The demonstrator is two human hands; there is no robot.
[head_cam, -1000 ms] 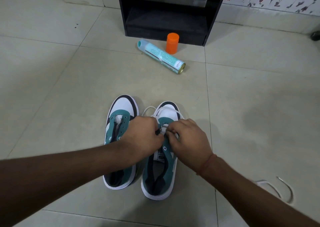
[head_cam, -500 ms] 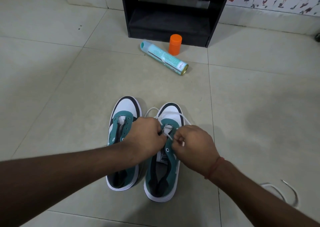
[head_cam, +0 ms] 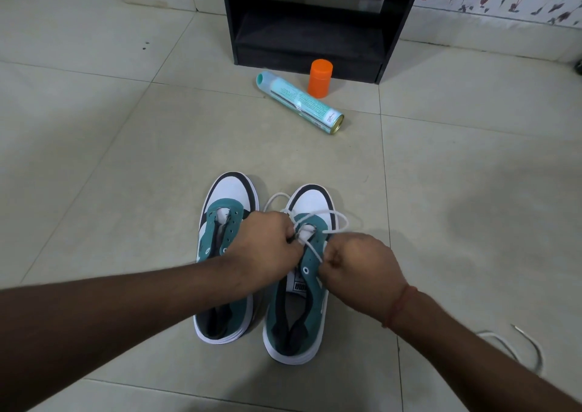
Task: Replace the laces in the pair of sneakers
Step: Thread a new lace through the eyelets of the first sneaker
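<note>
Two teal, white and black sneakers stand side by side on the tiled floor, toes pointing away from me. The left sneaker (head_cam: 230, 197) has bare eyelets. A white lace (head_cam: 333, 219) runs through the front eyelets of the right sneaker (head_cam: 311, 200) and loops over its toe. My left hand (head_cam: 264, 248) grips the right sneaker's left eyelet flap near the front. My right hand (head_cam: 359, 266) pinches the lace and holds it taut, drawn back toward me from an eyelet.
A second white lace (head_cam: 516, 345) lies loose on the floor at the lower right. A teal spray can (head_cam: 299, 103) lies on its side ahead, with an orange cap (head_cam: 320, 77) upright behind it. A black cabinet (head_cam: 315, 18) stands at the back wall.
My right hand has drawn back toward me and to the right, pulling the lace out taut through the eyelet. My left hand stays on the shoe's front flap.
</note>
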